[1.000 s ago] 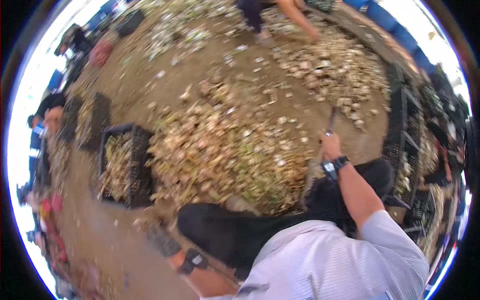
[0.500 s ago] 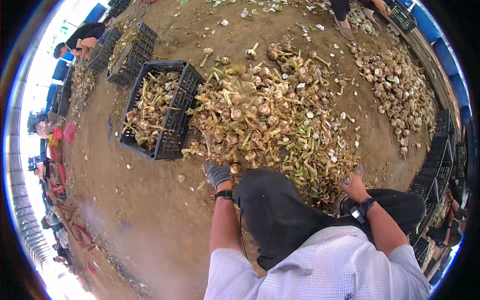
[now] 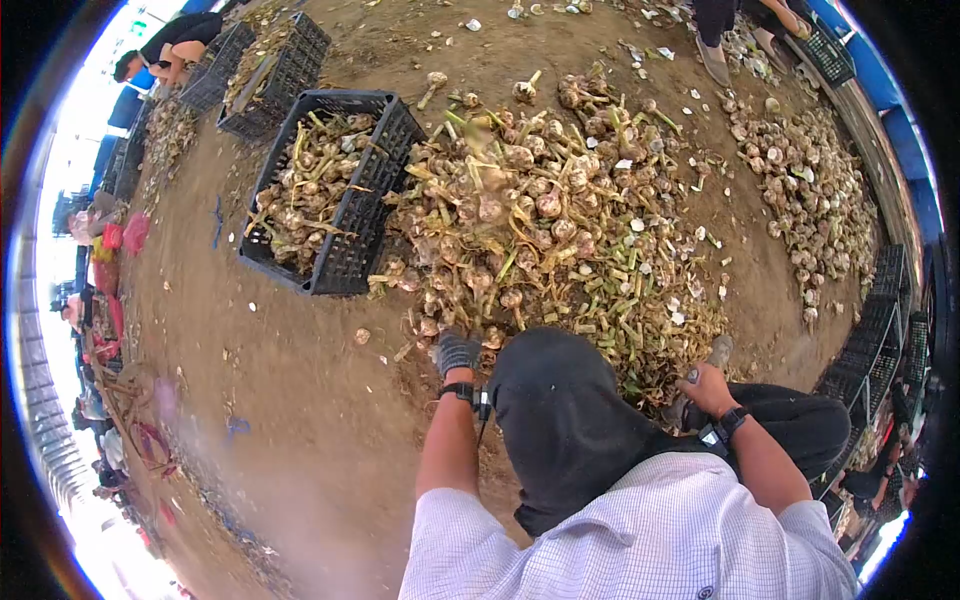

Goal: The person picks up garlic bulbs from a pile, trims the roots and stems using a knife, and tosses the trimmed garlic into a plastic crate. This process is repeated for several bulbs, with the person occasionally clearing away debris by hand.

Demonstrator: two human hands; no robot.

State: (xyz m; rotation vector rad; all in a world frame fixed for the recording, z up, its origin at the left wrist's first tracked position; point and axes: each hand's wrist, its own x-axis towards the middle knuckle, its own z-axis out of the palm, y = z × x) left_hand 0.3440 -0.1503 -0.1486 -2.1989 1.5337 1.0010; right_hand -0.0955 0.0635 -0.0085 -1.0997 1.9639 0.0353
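Note:
My left hand [image 3: 458, 353], in a grey knitted glove, is low at the near edge of a pile of garlic bulbs [image 3: 548, 205] with stalks on. Its fingertips point into the pile beside a loose bulb [image 3: 429, 327], and their grip is hidden. My right hand [image 3: 708, 390] is bare and closed in a fist above my right leg. A small greyish piece shows by its thumb; what it belongs to is hidden. Cut stalks and dry leaves [image 3: 640, 345] lie between my knees. Left of the pile stands a black plastic crate [image 3: 350, 235], partly filled with garlic.
Another garlic heap [image 3: 810, 200] lies at the right. Black crates [image 3: 865, 340] line the right side, and more crates [image 3: 290, 75] stand at the upper left near a crouching person [image 3: 175, 45]. Another person's feet [image 3: 713, 62] are at the top right.
My left hand has moved slightly right and stays low by the pile's near edge. My right fist has barely moved. The view has shifted slightly.

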